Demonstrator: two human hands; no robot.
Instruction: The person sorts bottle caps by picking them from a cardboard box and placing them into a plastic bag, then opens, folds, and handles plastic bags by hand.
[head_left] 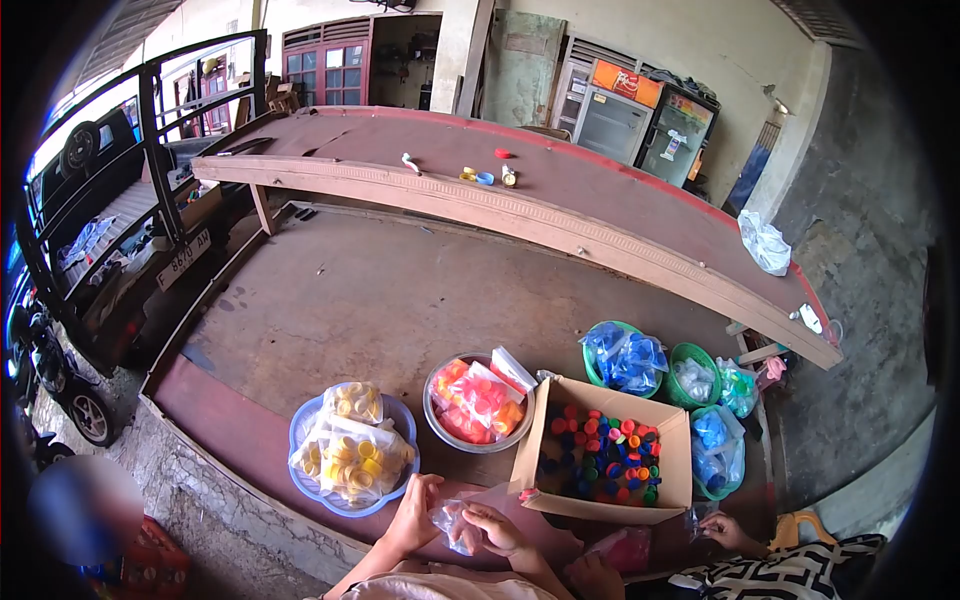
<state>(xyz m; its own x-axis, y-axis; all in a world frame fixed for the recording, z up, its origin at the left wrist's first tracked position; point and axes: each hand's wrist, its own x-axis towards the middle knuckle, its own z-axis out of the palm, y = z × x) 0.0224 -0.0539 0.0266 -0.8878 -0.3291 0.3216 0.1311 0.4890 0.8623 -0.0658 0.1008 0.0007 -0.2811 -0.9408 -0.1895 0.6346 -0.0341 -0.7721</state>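
Observation:
A small clear plastic bag [455,524] is held between my two hands in front of my body. My left hand [412,517] is closed on the bag's left side, fingers bent. On the other side, my right hand [494,530] pinches the bag. What is inside it, if anything, I cannot make out. Just beyond my left hand sits a blue basin [302,478] with bags of yellow and white caps [352,455]. Further up stands a metal bowl [437,425] of bagged pink and orange caps [480,403]. To the right, a cardboard box [600,507] contains many loose coloured caps [610,455].
Green baskets [690,357] with bagged blue and clear pieces stand right of the box. A co-worker's hand [728,532] holds a small clear bag at the box's near right corner. A raised long shelf [560,215] crosses behind, with a white bag [765,243] on its right end.

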